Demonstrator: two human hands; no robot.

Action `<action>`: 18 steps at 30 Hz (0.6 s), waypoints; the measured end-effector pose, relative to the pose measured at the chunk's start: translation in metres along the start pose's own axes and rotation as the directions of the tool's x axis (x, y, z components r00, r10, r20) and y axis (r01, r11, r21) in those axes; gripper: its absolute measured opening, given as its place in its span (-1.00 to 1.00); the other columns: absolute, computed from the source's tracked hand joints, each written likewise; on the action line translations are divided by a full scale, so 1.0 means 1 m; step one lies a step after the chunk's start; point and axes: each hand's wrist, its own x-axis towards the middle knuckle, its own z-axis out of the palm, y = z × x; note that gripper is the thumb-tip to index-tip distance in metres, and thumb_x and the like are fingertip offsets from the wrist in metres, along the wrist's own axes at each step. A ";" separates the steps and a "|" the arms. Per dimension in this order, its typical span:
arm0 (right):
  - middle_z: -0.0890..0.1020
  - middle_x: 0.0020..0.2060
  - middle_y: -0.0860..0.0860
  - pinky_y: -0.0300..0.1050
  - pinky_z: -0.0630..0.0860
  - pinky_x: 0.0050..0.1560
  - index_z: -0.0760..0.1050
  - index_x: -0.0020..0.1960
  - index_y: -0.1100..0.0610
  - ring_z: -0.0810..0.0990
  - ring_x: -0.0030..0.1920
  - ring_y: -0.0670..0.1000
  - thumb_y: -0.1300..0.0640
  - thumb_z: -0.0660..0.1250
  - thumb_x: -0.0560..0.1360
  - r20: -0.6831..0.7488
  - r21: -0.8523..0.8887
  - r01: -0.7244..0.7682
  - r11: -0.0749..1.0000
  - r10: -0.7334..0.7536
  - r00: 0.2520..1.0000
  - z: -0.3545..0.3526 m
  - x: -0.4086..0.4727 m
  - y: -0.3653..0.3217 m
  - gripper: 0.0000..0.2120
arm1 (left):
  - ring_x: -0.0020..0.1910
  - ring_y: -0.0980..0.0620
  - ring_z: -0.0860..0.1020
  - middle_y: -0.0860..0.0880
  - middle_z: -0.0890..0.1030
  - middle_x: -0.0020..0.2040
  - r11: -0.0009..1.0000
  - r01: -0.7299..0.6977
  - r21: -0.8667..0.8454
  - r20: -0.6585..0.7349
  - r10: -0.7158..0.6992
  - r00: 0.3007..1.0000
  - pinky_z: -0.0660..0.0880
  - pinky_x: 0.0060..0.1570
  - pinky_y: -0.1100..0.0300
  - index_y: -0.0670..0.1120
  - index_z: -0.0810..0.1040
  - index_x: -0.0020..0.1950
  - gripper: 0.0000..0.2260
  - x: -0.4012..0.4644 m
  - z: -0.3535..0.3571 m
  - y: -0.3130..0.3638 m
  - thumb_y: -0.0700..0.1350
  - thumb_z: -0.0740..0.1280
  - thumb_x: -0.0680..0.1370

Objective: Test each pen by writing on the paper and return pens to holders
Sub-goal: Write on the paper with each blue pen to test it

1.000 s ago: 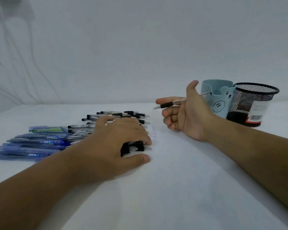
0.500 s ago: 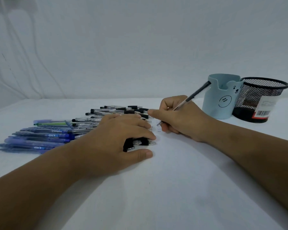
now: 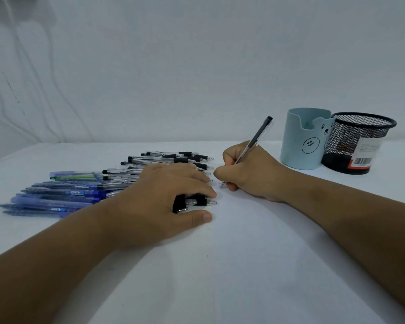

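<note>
Black-capped pen (image 3: 255,142) pinched in right hand (image 3: 250,176), tip half hidden; left hand (image 3: 164,197) flat over pens (image 3: 192,203).

A slim black-capped clear pen (image 3: 255,142) is tilting tip-down onto white paper (image 3: 220,242); blue and black pens (image 3: 98,185) are lying left; a pale-blue bear holder (image 3: 301,146) and black mesh holder (image 3: 351,146) are standing right.

black holder (image 3: 358,146): metal mesh; blue holder (image 3: 302,146): smooth matt plastic; pens (image 3: 56,197): glossy translucent plastic
</note>
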 end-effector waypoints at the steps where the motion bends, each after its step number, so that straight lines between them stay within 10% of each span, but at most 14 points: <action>1: 0.56 -0.52 0.07 -0.11 0.32 -0.32 0.31 -0.47 0.08 0.38 -0.45 -0.02 0.23 0.38 0.38 0.000 -0.002 0.004 1.000 -0.004 1.000 0.000 0.000 0.000 -0.66 | 0.37 0.31 0.40 0.31 0.53 0.29 1.000 0.000 -0.004 -0.003 0.000 1.000 0.37 0.36 -0.17 0.25 0.55 0.27 -0.62 0.000 0.000 0.000 0.35 0.26 0.51; 18: 0.53 -0.53 0.05 -0.14 0.36 -0.30 0.30 -0.46 0.08 0.44 -0.43 -0.01 0.24 0.38 0.39 0.001 -0.040 0.054 0.998 -0.054 0.999 0.002 0.003 0.002 -0.66 | 0.33 0.29 0.43 0.30 0.55 0.26 1.000 -0.014 -0.009 -0.019 0.014 1.000 0.39 0.33 -0.13 0.24 0.58 0.24 -0.64 0.000 0.001 -0.001 0.32 0.29 0.52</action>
